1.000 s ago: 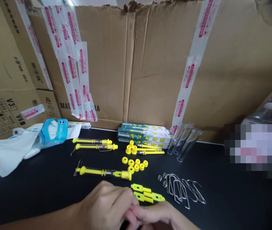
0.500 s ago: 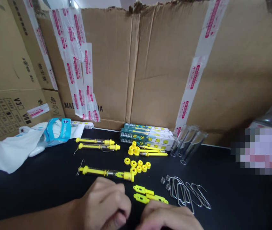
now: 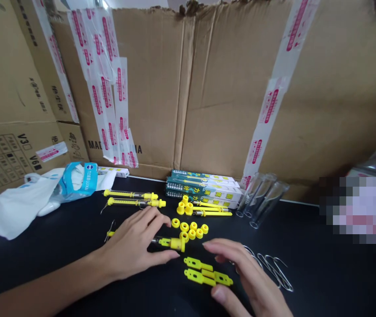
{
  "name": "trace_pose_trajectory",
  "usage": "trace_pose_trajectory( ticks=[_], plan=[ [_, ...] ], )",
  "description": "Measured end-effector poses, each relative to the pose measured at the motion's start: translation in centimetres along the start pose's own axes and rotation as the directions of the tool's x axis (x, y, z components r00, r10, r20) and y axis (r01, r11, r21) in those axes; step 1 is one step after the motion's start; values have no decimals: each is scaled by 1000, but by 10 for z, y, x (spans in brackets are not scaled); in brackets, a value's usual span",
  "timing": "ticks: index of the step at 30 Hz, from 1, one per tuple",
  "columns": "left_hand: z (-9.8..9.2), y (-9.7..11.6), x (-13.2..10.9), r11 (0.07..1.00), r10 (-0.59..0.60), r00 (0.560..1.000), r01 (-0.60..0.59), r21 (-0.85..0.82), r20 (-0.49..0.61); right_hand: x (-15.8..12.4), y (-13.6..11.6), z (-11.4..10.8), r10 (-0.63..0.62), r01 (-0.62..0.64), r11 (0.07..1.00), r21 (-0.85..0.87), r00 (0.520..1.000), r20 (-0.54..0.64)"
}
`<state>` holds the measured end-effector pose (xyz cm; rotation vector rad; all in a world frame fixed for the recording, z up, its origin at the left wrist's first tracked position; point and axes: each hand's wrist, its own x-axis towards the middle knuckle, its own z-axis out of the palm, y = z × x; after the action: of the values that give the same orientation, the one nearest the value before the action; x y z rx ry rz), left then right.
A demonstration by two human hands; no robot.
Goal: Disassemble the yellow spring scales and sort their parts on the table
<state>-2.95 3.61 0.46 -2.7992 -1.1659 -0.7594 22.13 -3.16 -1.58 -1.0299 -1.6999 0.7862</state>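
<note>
My left hand hovers over or rests on a yellow tubular spring scale, hiding its middle; I cannot tell whether they touch. Its fingers are apart and grip nothing. My right hand is open too, thumb and fingers spread beside several flat yellow tabs with slots. Just beyond, between the hands, lie several small yellow ring caps. Wire hooks stick out from behind my right hand, which covers some of them.
Two more spring scales lie at the back left. Behind the caps are yellow rods and stacked boxes. Clear tubes lean by the boxes. A tissue pack sits left. Cardboard walls enclose the black table.
Both hands have opened from curled fists. The left moved forward over the nearest spring scale; the right rose and spread beside the flat tabs, now covering part of the hooks.
</note>
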Motion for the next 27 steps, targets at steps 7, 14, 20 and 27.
trace_pose_trajectory(
  ticks=[7,14,20,27],
  plan=[
    [1,3,-1,980,180,982,-175,92,-47,7,-4,6,331,-285,751,595,943,34],
    [-5,24,-2,951,310,939,-305,58,-148,5,3,5,169,-153,964,219,984,-55],
    [-3,37,-5,922,382,917,-387,-24,-117,3,-1,8,16,6,988,-152,990,143],
    [2,32,-5,956,292,956,-293,-16,-40,4,-3,9,-25,39,975,-218,997,66]
  ],
)
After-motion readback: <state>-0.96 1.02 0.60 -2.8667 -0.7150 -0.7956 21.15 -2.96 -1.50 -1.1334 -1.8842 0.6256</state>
